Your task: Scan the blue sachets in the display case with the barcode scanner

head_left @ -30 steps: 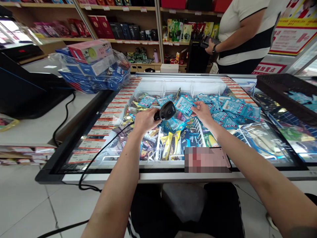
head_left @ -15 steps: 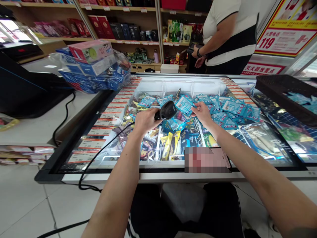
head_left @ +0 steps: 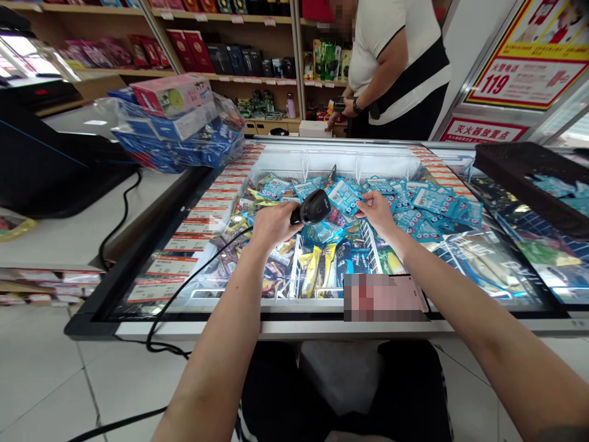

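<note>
- Shifted leftward at the back since the last frame: person in the black-and-white top (head_left: 396,67), now with one hand down by the white box (head_left: 315,128). Barely budged up front: right hand (head_left: 376,210) and left hand (head_left: 276,222).

- Ha, ok. So how far along?

- Mid-item, by the look of things. Right fingers pinching one edge of a blue sachet (head_left: 342,195), over the middle of the glass-topped chest freezer (head_left: 299,330). Left fingers wrapped around the grip of a black barcode scanner (head_left: 315,206), head close beside that sachet. Can't tell if read yet or not.

- And left over?

- Plenty of loose sachets (head_left: 432,201) heaped to the right, a few to the left of the held one, more in a dark bin (head_left: 497,166) at far right. Impossible to sort done from waiting on these piles alone.

- Materials?

- Flat, shiny rectangles with pale print for the sachets. Smooth black plastic for the scanner, rounded at the head, with a thin cable (head_left: 196,276) looping off to the left. Slick glass over white wire baskets (head_left: 294,276) of crinkly yellow wrappers (head_left: 313,270). Thin phone (head_left: 413,293) lying flat at the near rim. Also, blue boxes in wrinkled clear plastic (head_left: 181,138) back left, near a smooth pale desk (head_left: 59,248).
</note>
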The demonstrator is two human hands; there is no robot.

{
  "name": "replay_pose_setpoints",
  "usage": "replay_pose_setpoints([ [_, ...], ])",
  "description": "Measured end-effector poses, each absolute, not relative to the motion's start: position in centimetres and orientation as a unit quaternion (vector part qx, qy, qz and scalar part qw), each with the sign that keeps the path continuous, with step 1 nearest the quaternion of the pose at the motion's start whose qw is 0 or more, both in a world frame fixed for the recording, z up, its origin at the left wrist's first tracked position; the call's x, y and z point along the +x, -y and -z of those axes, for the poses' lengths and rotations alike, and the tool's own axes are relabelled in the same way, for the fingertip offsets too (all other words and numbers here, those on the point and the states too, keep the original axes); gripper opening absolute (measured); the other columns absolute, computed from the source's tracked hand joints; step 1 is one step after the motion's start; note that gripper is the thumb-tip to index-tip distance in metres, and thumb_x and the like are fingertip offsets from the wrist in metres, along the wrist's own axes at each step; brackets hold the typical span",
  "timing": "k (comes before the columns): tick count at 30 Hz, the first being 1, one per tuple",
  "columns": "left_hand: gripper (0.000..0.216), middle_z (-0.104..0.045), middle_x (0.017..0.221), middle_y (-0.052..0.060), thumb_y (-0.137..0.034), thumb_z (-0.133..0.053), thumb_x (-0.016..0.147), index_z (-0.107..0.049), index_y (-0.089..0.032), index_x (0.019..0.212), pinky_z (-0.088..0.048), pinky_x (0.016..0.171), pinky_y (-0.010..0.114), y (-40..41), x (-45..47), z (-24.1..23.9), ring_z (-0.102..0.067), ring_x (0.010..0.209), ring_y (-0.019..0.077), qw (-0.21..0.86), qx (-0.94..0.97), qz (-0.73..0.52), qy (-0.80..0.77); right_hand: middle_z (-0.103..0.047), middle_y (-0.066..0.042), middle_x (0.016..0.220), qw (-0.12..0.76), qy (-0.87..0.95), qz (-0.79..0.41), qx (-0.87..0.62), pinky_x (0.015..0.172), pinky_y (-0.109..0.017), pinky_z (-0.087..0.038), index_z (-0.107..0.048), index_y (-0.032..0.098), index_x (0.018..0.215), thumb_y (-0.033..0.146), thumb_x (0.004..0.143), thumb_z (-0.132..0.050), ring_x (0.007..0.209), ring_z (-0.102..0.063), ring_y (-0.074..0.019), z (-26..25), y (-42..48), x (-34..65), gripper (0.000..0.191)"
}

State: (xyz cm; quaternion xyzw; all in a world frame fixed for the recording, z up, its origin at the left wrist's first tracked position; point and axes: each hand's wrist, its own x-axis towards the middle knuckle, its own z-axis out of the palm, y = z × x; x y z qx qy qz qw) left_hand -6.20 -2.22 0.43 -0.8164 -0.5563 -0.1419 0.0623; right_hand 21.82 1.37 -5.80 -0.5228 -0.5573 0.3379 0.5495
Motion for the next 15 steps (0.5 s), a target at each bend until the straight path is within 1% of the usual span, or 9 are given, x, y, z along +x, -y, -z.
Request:
replay_pose_setpoints([
  [4, 0.034, -0.068, 0.101, 0.004, -0.041, -0.053, 0.077, -0.061, -0.025, 0.107, -0.042, 0.068, 0.030, 2.10, -6.31, -0.23, -0.064, 0.092, 0.0243, 0.072, -0.821, 0.150, 0.547, -0.042, 0.009, 0.063, 0.545, 0.552, -0.340, -0.531, 0.057, -0.034, -0.056, -0.047, 0.022, 0.089, 0.045, 0.069, -0.066, 0.055, -0.056, -0.0109, 5.87, -1.43, 21.81, 0.036],
  [15, 0.034, -0.069, 0.100, 0.002, -0.041, -0.053, 0.078, -0.061, -0.027, 0.108, -0.040, 0.064, 0.029, 1.91, -6.47, 0.07, -0.065, 0.088, 0.0234, 0.093, -0.824, 0.148, 0.540, -0.043, 0.009, 0.063, 0.547, 0.558, -0.332, -0.529, 0.054, -0.033, -0.056, -0.048, 0.022, 0.088, 0.044, 0.070, -0.066, 0.053, -0.057, -0.0116, 5.92, -1.34, 21.83, 0.034],
])
